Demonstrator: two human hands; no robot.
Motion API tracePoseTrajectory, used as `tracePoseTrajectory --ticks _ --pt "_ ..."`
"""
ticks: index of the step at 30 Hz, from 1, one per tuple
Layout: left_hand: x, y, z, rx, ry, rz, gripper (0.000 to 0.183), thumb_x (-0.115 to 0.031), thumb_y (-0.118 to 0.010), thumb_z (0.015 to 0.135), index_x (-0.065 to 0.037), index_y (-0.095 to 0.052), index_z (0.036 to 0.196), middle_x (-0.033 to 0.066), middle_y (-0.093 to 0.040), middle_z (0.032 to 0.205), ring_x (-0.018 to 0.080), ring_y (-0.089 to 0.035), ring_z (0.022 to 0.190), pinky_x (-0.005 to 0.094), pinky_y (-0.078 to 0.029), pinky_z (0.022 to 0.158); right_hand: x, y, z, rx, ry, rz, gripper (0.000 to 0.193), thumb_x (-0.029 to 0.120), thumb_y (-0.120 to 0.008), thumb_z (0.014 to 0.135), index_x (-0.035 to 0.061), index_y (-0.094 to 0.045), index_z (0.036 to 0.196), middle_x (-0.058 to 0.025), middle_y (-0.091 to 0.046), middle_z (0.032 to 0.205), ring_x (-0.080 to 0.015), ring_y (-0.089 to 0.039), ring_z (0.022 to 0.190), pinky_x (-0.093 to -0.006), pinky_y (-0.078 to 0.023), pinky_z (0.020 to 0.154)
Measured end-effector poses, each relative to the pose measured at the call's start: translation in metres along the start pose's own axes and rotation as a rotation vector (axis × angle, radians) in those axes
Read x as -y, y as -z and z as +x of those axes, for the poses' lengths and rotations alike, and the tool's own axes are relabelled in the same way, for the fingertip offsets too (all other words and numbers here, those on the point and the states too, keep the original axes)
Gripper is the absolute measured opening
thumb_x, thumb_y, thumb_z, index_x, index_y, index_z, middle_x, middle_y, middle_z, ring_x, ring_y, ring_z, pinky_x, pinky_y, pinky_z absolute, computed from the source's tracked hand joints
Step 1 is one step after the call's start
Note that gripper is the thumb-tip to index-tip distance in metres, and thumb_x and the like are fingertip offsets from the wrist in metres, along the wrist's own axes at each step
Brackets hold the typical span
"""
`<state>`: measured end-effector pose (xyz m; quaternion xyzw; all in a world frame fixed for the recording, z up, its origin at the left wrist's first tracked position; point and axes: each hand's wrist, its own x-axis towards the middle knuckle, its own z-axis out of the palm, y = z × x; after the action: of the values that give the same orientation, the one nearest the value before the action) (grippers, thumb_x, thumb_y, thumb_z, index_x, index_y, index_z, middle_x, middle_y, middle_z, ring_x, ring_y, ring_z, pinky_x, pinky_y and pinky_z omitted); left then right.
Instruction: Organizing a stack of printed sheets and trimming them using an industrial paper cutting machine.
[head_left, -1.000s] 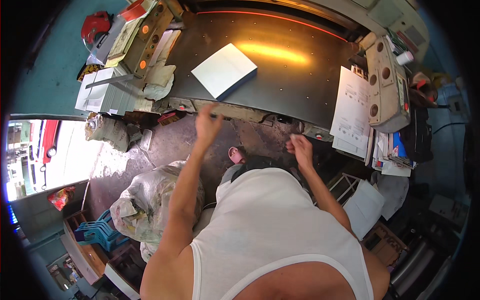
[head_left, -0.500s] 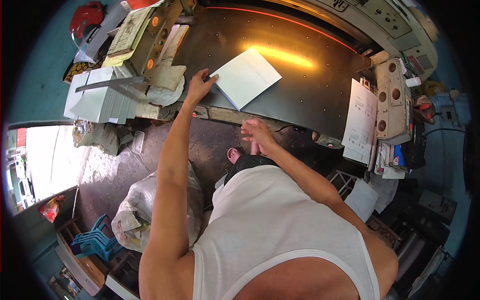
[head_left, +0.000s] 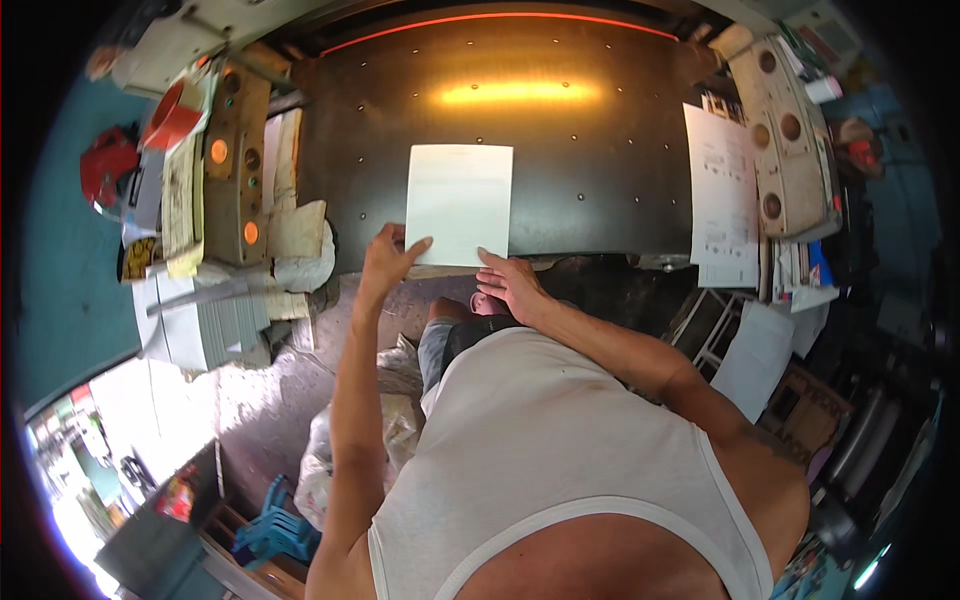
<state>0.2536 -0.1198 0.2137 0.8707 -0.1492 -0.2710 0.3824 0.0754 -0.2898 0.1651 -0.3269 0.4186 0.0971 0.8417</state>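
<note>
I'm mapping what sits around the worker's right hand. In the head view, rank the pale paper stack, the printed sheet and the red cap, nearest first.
From the right hand:
1. Pale paper stack, touching it, just above.
2. Printed sheet, at the table's right edge.
3. Red cap, far left.

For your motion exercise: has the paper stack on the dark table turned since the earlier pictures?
Yes. The paper stack lay askew to the dark table's front edge; now it sits square to it, with both hands at its near edge.

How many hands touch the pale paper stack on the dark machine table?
2: the left hand at the pale paper stack's near left corner, the right hand at its near right corner.
</note>
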Motion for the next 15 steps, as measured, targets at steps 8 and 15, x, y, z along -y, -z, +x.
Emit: tracePoseTrajectory --ticks 8,15 --pt "0.055 -0.004 -0.044 0.044 0.348 -0.593 0.047 -0.036 -0.081 0.082 0.001 -0.064 0.104 0.0057 -0.066 0.086 0.0162 -0.061 0.074 0.0284 -0.050 0.068 -0.007 -0.019 -0.017 -0.222 0.067 0.001 0.048 0.044 -0.086 0.071 0.0087 -0.059 0.089 -0.0030 -0.065 0.086 -0.0120 -0.060 0.078 -0.0297 -0.050 0.072" --pt "0.072 -0.011 -0.044 0.328 0.560 -1.029 0.066 -0.045 -0.077 0.085 0.003 -0.053 0.124 0.0212 -0.057 0.128 0.0327 -0.056 0.119 0.0467 -0.048 0.096 -0.049 -0.026 -0.042 -0.331 0.141 -0.003 0.044 0.047 -0.083 0.073 0.0109 -0.062 0.088 -0.0027 -0.067 0.089 -0.0116 -0.060 0.079 -0.0291 -0.047 0.074"
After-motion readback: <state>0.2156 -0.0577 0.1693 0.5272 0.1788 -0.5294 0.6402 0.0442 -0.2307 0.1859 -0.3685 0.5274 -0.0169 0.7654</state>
